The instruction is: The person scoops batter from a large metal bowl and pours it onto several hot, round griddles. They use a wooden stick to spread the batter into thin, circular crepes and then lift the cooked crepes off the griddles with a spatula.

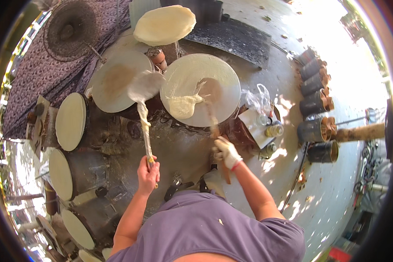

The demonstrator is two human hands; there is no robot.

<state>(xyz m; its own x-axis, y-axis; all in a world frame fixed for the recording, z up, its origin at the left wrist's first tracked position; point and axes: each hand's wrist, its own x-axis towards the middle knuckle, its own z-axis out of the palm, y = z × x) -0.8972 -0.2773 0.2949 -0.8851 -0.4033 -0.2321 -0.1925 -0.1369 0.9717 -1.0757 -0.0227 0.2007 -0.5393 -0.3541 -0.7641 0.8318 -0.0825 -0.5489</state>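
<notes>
Two hands, two tools — I look down over a purple shirt at a row of round cooking plates. My left hand is bare and wrapped tight around the lower end of a long stick; the stick runs up and away to a pale, batter-coated paddle, which hangs over the gap between two plates. My right hand wears a white glove and is closed around the handle of a spreader, whose brownish head rests on the nearer right plate. On that plate lies a blob of pale batter, thick at the lower left edge, with a thin smear across the rest of the surface. The left plate beside it shows a brownish patch at its middle. Beyond both, a finished pale sheet sits raised on a stand. More round discs line the left side, one below another, each on a dark drum. Right of the working plate, a clear plastic bag and a small jar lie on a board. Further right, a column of dark cans stands on the sunlit concrete floor — well apart from both hands. A wicker fan rests on patterned cloth at the upper left.
</notes>
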